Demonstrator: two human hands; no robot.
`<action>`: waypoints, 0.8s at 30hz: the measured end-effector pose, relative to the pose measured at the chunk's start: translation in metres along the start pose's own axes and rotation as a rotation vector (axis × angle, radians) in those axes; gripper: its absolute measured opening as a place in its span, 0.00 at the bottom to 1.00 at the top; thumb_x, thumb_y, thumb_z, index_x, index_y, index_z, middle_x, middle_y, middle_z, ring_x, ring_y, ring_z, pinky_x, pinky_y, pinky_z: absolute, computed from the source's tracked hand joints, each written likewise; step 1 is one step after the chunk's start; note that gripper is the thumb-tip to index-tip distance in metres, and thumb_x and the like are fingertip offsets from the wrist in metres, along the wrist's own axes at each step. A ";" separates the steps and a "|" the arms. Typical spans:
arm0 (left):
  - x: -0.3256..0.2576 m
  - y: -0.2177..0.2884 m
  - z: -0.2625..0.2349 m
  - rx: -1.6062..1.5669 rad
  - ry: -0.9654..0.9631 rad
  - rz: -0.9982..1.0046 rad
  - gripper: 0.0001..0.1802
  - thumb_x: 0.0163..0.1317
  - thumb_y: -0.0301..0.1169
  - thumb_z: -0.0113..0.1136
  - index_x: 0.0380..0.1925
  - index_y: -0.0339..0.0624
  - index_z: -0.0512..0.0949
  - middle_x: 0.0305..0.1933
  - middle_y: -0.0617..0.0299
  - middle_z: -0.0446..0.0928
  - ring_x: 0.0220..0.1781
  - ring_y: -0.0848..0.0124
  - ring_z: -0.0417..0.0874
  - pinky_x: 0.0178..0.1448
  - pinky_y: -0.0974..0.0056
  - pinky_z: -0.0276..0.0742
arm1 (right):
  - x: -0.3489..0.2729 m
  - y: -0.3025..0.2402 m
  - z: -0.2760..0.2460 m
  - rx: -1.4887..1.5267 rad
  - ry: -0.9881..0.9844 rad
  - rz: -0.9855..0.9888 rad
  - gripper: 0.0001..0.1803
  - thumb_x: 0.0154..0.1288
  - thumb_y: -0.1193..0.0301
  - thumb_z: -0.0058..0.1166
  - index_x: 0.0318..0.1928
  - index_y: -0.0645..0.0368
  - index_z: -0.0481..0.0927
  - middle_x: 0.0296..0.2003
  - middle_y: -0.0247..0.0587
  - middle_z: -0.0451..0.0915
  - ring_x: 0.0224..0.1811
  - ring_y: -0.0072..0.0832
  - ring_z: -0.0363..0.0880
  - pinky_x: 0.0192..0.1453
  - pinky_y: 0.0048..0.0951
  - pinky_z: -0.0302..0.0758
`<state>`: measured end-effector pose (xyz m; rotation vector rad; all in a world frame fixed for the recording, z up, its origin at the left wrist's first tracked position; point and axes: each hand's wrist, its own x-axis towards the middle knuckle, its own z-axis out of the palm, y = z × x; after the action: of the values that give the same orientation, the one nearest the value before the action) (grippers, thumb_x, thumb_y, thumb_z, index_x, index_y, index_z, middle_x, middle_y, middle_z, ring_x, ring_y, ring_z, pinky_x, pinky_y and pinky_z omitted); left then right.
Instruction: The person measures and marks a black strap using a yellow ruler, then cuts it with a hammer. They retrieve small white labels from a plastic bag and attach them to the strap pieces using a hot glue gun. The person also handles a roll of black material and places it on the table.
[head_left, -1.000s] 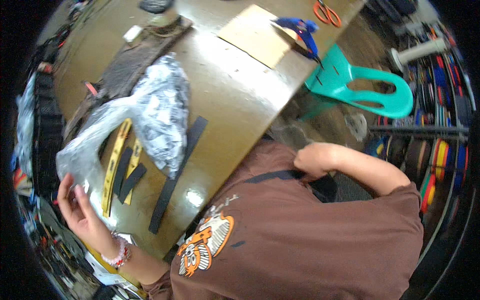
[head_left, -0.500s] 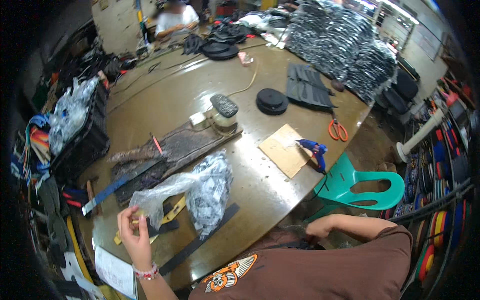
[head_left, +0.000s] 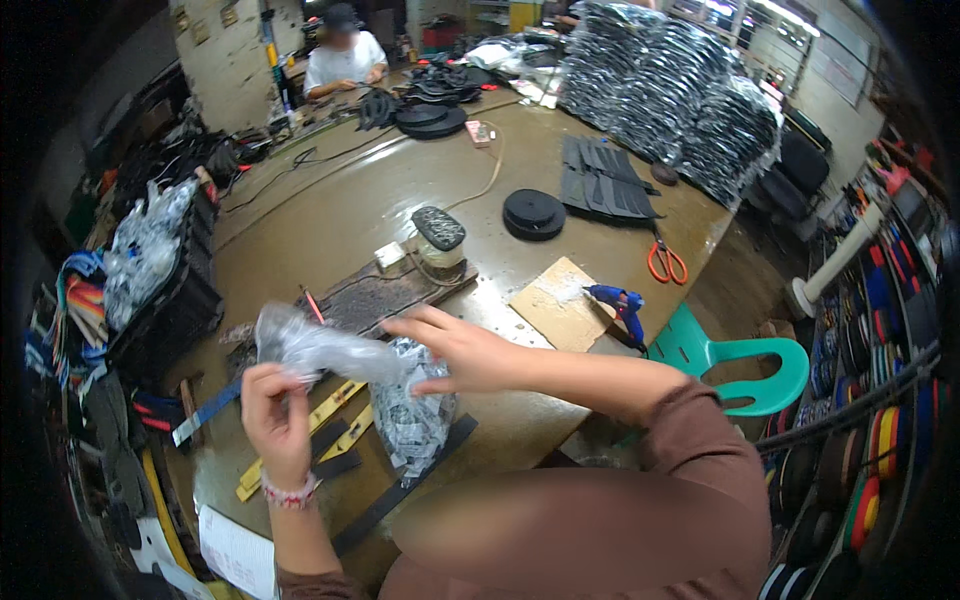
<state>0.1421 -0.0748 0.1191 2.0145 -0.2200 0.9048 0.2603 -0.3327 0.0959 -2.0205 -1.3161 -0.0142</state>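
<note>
Above near table edge: clear plastic bag (head_left: pixel 345 365) held up, long axis roughly level, running left-right, slightly tilted; twisted neck points left, fuller end sags down right over table (head_left: pixel 330 215), filled with small grey-white pieces. Left hand (head_left: pixel 272 410) fingers pinched shut on neck. Right hand (head_left: pixel 462 352) fingers spread, resting on fuller end, not clamped. Beneath: yellow strips (head_left: pixel 335 425), black strap (head_left: pixel 400 490). Farther right: cardboard sheet (head_left: pixel 555 300), blue glue gun (head_left: pixel 618 302), orange scissors (head_left: pixel 665 262).

Left hand (head_left: pixel 275 412) fisted, raised; right hand (head_left: pixel 462 352) spread, fingers extended.
</note>
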 end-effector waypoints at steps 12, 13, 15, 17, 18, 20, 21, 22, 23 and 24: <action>-0.038 0.000 0.043 -0.911 -0.089 -0.961 0.20 0.69 0.44 0.48 0.49 0.38 0.70 0.30 0.68 0.73 0.27 0.79 0.72 0.29 0.74 0.69 | 0.033 -0.017 -0.004 0.294 -0.189 -0.141 0.24 0.52 0.73 0.60 0.52 0.63 0.71 0.47 0.51 0.76 0.52 0.41 0.76 0.55 0.33 0.72; -0.044 -0.005 0.054 -0.900 -0.083 -0.899 0.18 0.67 0.38 0.53 0.50 0.38 0.69 0.35 0.65 0.76 0.33 0.77 0.77 0.35 0.73 0.75 | 0.032 -0.019 -0.012 0.374 -0.542 -0.153 0.24 0.55 0.72 0.59 0.53 0.63 0.71 0.47 0.51 0.77 0.51 0.39 0.78 0.54 0.32 0.74; -0.046 -0.013 0.064 -0.918 -0.204 -0.891 0.17 0.64 0.32 0.58 0.49 0.37 0.67 0.38 0.63 0.77 0.37 0.78 0.79 0.38 0.72 0.76 | 0.034 -0.024 -0.017 1.087 -0.367 0.260 0.15 0.62 0.71 0.49 0.48 0.64 0.74 0.36 0.45 0.80 0.37 0.31 0.82 0.40 0.31 0.80; -0.040 -0.014 0.070 -0.864 -0.178 -0.780 0.17 0.63 0.29 0.60 0.48 0.37 0.66 0.37 0.63 0.77 0.37 0.79 0.78 0.37 0.73 0.76 | 0.036 -0.025 -0.010 1.015 -0.137 0.414 0.10 0.66 0.68 0.48 0.40 0.62 0.71 0.34 0.41 0.77 0.33 0.29 0.80 0.37 0.29 0.79; -0.035 -0.012 0.071 -0.920 -0.185 -0.856 0.17 0.63 0.29 0.58 0.49 0.38 0.66 0.39 0.62 0.77 0.38 0.78 0.79 0.39 0.72 0.77 | 0.035 -0.025 -0.002 1.008 -0.122 0.518 0.09 0.66 0.68 0.50 0.38 0.61 0.69 0.34 0.38 0.76 0.32 0.26 0.79 0.36 0.27 0.78; -0.023 -0.004 0.067 -1.109 -0.189 -0.910 0.17 0.65 0.28 0.56 0.50 0.41 0.65 0.42 0.61 0.77 0.39 0.75 0.80 0.42 0.70 0.78 | 0.029 -0.025 0.021 0.512 -0.299 0.368 0.09 0.62 0.72 0.55 0.38 0.58 0.68 0.36 0.36 0.76 0.34 0.22 0.77 0.37 0.24 0.75; -0.019 -0.001 0.061 -1.023 -0.104 -0.917 0.16 0.65 0.30 0.57 0.49 0.40 0.67 0.42 0.60 0.78 0.41 0.74 0.80 0.44 0.69 0.78 | 0.027 -0.017 0.025 0.606 -0.293 0.361 0.11 0.59 0.77 0.59 0.38 0.56 0.69 0.36 0.32 0.76 0.36 0.19 0.75 0.39 0.22 0.73; -0.017 -0.001 0.056 -1.178 -0.095 -0.924 0.15 0.65 0.30 0.57 0.49 0.39 0.69 0.43 0.61 0.78 0.42 0.74 0.80 0.45 0.68 0.78 | 0.025 -0.009 0.030 0.708 -0.225 0.310 0.09 0.61 0.74 0.57 0.38 0.56 0.70 0.35 0.32 0.76 0.35 0.18 0.75 0.38 0.23 0.73; -0.016 -0.003 0.047 -1.290 -0.094 -0.991 0.14 0.64 0.30 0.57 0.48 0.39 0.70 0.43 0.61 0.78 0.43 0.74 0.80 0.47 0.68 0.77 | 0.024 0.002 0.028 0.790 -0.215 0.284 0.08 0.63 0.71 0.56 0.38 0.56 0.71 0.33 0.32 0.76 0.35 0.18 0.75 0.38 0.24 0.74; -0.017 -0.007 0.040 -1.358 -0.078 -1.107 0.13 0.64 0.29 0.57 0.47 0.38 0.72 0.43 0.61 0.78 0.44 0.74 0.80 0.48 0.68 0.76 | 0.026 0.016 0.024 0.865 -0.163 0.326 0.07 0.65 0.68 0.55 0.38 0.56 0.72 0.31 0.31 0.76 0.34 0.18 0.75 0.37 0.25 0.74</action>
<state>0.1542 -0.1055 0.0898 0.6336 0.2140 -0.1286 0.2770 -0.3023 0.0782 -1.4567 -0.8380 0.7520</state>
